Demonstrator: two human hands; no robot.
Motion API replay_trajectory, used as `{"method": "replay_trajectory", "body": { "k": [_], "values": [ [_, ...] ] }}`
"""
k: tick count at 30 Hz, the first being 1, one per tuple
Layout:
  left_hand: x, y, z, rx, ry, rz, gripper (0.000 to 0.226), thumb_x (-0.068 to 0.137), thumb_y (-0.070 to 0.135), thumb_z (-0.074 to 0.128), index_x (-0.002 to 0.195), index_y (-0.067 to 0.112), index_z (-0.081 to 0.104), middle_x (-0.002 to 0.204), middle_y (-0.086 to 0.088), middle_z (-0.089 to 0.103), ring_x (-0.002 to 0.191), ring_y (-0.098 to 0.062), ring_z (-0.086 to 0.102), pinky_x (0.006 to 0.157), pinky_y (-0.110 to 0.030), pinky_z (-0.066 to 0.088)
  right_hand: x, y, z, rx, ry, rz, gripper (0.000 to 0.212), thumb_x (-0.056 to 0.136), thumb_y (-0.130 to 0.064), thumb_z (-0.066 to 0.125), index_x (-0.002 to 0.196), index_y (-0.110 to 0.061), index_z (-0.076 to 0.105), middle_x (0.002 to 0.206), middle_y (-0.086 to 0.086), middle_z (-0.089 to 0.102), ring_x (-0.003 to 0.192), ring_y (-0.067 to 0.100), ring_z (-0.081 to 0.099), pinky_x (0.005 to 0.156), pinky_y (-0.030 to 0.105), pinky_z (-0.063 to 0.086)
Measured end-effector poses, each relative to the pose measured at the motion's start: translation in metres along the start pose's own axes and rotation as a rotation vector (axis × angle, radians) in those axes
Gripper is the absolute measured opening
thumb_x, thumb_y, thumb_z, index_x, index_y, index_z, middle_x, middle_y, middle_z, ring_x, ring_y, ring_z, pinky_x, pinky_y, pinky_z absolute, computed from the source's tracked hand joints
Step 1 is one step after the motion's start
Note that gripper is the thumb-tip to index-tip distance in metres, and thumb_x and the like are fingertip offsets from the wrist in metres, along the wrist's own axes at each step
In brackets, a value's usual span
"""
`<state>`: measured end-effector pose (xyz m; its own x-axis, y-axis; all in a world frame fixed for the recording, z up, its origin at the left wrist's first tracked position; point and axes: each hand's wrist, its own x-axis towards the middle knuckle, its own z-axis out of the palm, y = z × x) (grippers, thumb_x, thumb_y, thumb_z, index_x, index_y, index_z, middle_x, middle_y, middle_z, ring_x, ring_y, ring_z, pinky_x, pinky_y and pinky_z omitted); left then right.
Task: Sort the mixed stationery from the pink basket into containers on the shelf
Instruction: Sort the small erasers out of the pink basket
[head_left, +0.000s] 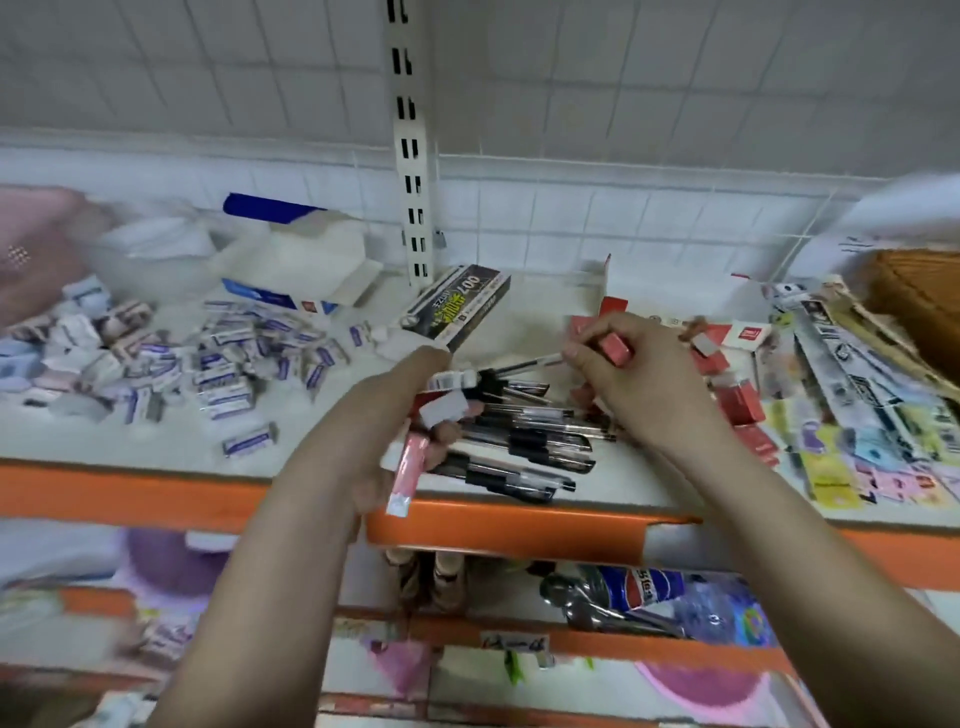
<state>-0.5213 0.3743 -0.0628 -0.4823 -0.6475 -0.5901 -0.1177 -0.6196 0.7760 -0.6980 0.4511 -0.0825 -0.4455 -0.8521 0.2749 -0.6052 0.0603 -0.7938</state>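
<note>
White tiled wall (623, 104), slotted metal upright (413, 171), orange-edged white shelves (130, 493), lower shelves seemingly cluttered, blurred

Single head-worn wide view, looking forward and down, close over shelf (156, 467)

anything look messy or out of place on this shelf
Yes. Small erasers lie scattered loose across the left of the shelf beside an open white box, not in any container. Black pens sit in a loose pile, some at the front edge.
</note>
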Motion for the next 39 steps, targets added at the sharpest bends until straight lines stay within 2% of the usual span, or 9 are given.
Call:
{"method": "replay_trajectory", "body": {
  "k": [4,6,13,16,22,28,31,35,39],
  "values": [
    [-0.009,0.004,-0.018,0.025,0.029,0.058,0.035,0.1,0.023,0.028,0.076,0.005,0.047,0.041,-0.005,0.052,0.019,-0.008,0.034,0.025,-0.006,0.021,-0.002,0.001,0.005,-0.098,-0.072,-0.027,0.01,0.087,-0.025,0.066,0.085,-0.016,0.066,0.073,-0.003,0.062,0.072,0.017,0.059,0.066,0.021,0.043],
    [-0.003,0.005,-0.019,-0.001,0.048,0.15,0.03,0.098,0.025,0.035,0.085,0.004,0.051,0.043,-0.004,0.055,0.023,-0.008,0.038,0.025,-0.011,0.026,0.0,0.002,-0.003,-0.125,0.014,-0.012,0.011,0.089,-0.025,0.063,0.088,-0.015,0.065,0.075,-0.005,0.059,0.074,0.014,0.054,0.06,0.008,0.036],
    [0.02,0.013,0.035,-0.109,-0.078,0.215,0.019,0.092,0.026,0.051,0.094,0.008,0.057,0.072,-0.007,0.062,0.033,-0.007,0.04,0.031,-0.013,0.033,0.044,0.022,-0.07,-0.127,0.181,0.021,0.015,0.091,-0.007,0.048,0.091,-0.018,0.058,0.091,0.003,0.063,0.082,0.025,0.061,0.074,0.029,0.048],
    [0.029,0.015,0.068,-0.08,-0.131,0.189,0.018,0.09,0.025,0.054,0.096,0.008,0.054,0.072,-0.009,0.058,0.034,-0.01,0.041,0.032,-0.014,0.034,0.05,0.042,-0.081,-0.277,0.056,-0.018,0.016,0.093,-0.007,0.048,0.098,-0.017,0.058,0.091,-0.001,0.058,0.082,0.02,0.057,0.067,0.025,0.039],
    [0.039,0.011,0.105,-0.061,-0.193,0.188,0.023,0.087,0.025,0.059,0.073,0.008,0.056,0.066,-0.008,0.058,0.038,-0.011,0.043,0.036,-0.014,0.036,0.045,0.055,-0.099,-0.58,-0.198,-0.186,0.029,0.092,-0.016,0.057,0.121,-0.013,0.058,0.118,0.008,0.061,0.109,0.021,0.053,0.077,0.011,0.027],
    [0.047,0.013,0.109,-0.037,-0.232,0.206,0.023,0.089,0.025,0.056,0.073,0.008,0.058,0.07,-0.009,0.055,0.041,-0.01,0.044,0.037,-0.015,0.036,0.04,0.041,-0.114,-0.74,-0.353,-0.287,0.033,0.089,-0.029,0.062,0.12,-0.017,0.061,0.112,0.003,0.064,0.088,0.012,0.056,0.075,0.02,0.037],
    [0.051,0.012,0.107,-0.055,-0.239,0.208,0.021,0.089,0.025,0.055,0.078,0.007,0.058,0.077,-0.011,0.056,0.041,-0.01,0.043,0.036,-0.015,0.036,0.04,0.031,-0.119,-0.407,-0.076,-0.22,0.02,0.089,-0.014,0.062,0.109,-0.016,0.064,0.113,0.002,0.064,0.092,0.01,0.065,0.083,0.025,0.051],
    [0.053,0.012,0.108,-0.084,-0.282,0.226,0.018,0.091,0.024,0.051,0.087,0.007,0.057,0.08,-0.013,0.055,0.039,-0.009,0.044,0.035,-0.015,0.036,0.031,0.018,-0.126,0.422,0.219,0.117,0.027,0.09,0.01,0.05,0.1,-0.013,0.06,0.11,0.012,0.061,0.085,0.011,0.069,0.061,0.018,0.055],
    [0.055,0.011,0.109,-0.215,-0.294,0.168,0.018,0.092,0.023,0.048,0.085,0.008,0.053,0.071,-0.01,0.054,0.036,-0.008,0.043,0.034,-0.013,0.036,0.008,0.039,-0.105,0.166,0.165,0.204,0.027,0.095,0.003,0.044,0.1,-0.018,0.06,0.097,0.006,0.067,0.065,0.006,0.066,0.049,0.021,0.052]
  ]
}}
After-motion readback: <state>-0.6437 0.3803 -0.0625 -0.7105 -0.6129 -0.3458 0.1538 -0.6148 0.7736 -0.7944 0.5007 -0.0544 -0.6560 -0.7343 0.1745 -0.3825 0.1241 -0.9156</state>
